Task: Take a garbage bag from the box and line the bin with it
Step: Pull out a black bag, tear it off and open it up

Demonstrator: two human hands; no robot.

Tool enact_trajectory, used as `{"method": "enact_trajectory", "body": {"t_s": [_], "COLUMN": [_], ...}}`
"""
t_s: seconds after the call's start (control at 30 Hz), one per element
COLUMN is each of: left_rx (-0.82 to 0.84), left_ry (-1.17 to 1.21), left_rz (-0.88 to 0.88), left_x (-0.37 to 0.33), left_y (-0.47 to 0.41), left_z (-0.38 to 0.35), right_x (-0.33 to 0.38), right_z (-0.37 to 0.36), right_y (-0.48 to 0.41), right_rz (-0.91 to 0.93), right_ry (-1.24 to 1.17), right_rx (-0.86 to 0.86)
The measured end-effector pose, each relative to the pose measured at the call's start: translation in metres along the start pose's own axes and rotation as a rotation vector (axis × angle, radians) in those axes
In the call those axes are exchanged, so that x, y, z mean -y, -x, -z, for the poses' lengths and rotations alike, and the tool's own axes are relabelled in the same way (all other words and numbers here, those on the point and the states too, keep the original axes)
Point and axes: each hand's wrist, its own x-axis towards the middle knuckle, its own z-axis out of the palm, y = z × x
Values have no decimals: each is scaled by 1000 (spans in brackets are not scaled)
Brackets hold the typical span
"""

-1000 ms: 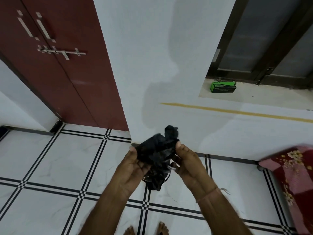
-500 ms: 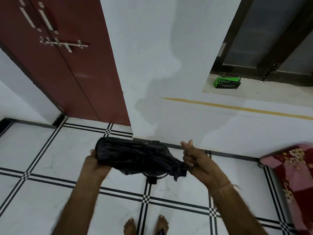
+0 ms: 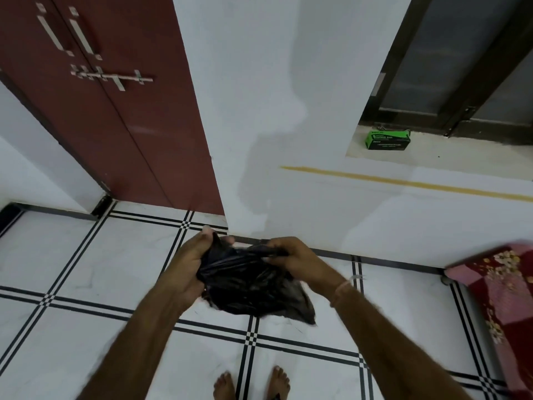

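Note:
A crumpled black garbage bag hangs between both hands at waist height over the tiled floor. My left hand grips its upper left edge, fingers curled round the plastic. My right hand pinches the top edge on the right. The bag's lower part sags down and to the right. The green garbage bag box lies on the stone ledge at the upper right, well beyond my hands. No bin shows; the bag hides the floor right below it.
A dark red double door with metal handles stands at the left. A white wall runs straight ahead. A red floral cushion juts in at the right edge. My bare feet stand on the white tiles.
The bag was stretched wide between my hands half a second ago. My hands have come back together and the bag is bunched up between them, sagging lower.

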Motion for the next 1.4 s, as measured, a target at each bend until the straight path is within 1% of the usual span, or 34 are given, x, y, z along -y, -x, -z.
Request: {"method": "enact_trajectory", "body": {"t_s": [0.07, 0.1, 0.13, 0.17, 0.2, 0.23, 0.33, 0.4, 0.43, 0.47, 0.53, 0.6, 0.67, 0.73, 0.8, 0.83, 0.87, 0.9, 0.93, 0.97, 1.0, 1.03, 1.07, 1.1, 1.13, 1.17, 1.2, 1.23, 1.27, 1.3, 1.33, 1.4], "left_rx": [12, 36, 59, 76, 81, 80, 61, 96, 120, 145, 216, 268, 156, -56, -255, -333, -379, -382, -368, -383, -420, -437, -449, -433, -371, -303, -275, -249, -248, -244, -259, -284], "left_ry": [-389, -610, -804, -944, -1008, -1004, -885, -772, -725, -690, -581, -410, -193, 38, 235, 296, 336, 338, 292, 171, -13, -261, -564, -776, -961, -999, -948, -881, -754, -575, -429, -252], "left_rz": [-144, -172, -189, -212, -240, -253, -196, -77, -13, 60, 211, 291, 281, 303, 358, 351, 288, 162, -56, -371, -734, -951, -986, -785, -464, -86, 135, 291, 388, 451, 471, 405], "left_x": [4, 11, 18, 24, 29, 32, 39, 38, 38, 38, 38, 44, 54, 67, 67, 56, 35, 8, -23, -54, -75, -81, -64, -31, 16, 63, 93, 107, 113, 109, 104, 88], "left_y": [-1, -4, -6, -8, -10, -11, -18, -19, -19, -19, -17, -15, -15, -21, -37, -44, -50, -55, -55, -48, -36, -30, -38, -44, -47, -48, -43, -45, -41, -38, -38, -48], "left_z": [23, 34, 42, 48, 53, 58, 92, 113, 122, 129, 135, 131, 123, 111, 89, 71, 49, 25, -1, -24, -41, -47, -37, -24, -4, 19, 40, 55, 65, 66, 64, 63], "right_x": [3, 4, 5, 7, 9, 10, 11, 5, 2, -2, -9, -16, -30, -37, -34, -21, 1, 31, 68, 109, 131, 132, 108, 65, 8, -56, -104, -128, -136, -127, -119, -83], "right_z": [9, 14, 18, 21, 25, 32, 58, 78, 85, 88, 88, 83, 78, 70, 59, 50, 43, 38, 35, 32, 27, 23, 18, 9, -5, -12, -13, -8, -7, -3, 1, 17], "right_y": [3, 3, 3, 3, 4, 7, 19, 26, 28, 30, 30, 26, 19, 18, 9, 0, -8, -18, -22, -20, -8, 0, 4, 6, 13, 20, 24, 22, 26, 28, 25, 8], "right_rz": [-62, -110, -142, -160, -158, -152, -99, -104, -127, -127, -148, -160, -186, -212, -304, -316, -260, -132, 88, 374, 671, 891, 919, 721, 379, 7, -183, -297, -325, -287, -244, -233], "right_ry": [-266, -356, -389, -384, -371, -369, -426, -494, -492, -496, -516, -570, -652, -661, -498, -402, -338, -283, -195, -70, 124, 325, 505, 669, 821, 809, 661, 453, 319, 211, 103, -58], "right_rx": [13, 42, 95, 149, 200, 254, 357, 406, 418, 399, 259, 29, -158, -239, -237, -252, -301, -428, -617, -773, -884, -991, -1051, -939, -737, -470, -310, -206, -186, -213, -251, -266]}}
